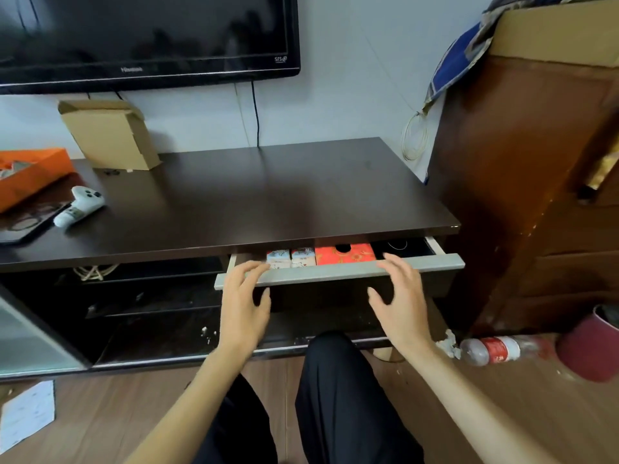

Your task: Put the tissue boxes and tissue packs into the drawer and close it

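Red tissue box (345,254) lengthwise along drawer (338,271)

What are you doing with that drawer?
A person is crouched at a dark TV stand with both hands on the grey front of its drawer. The left hand and right hand are open, fingers spread over the edge. Two white tissue packs and a red tissue box already lie inside. The drawer is only slightly open.
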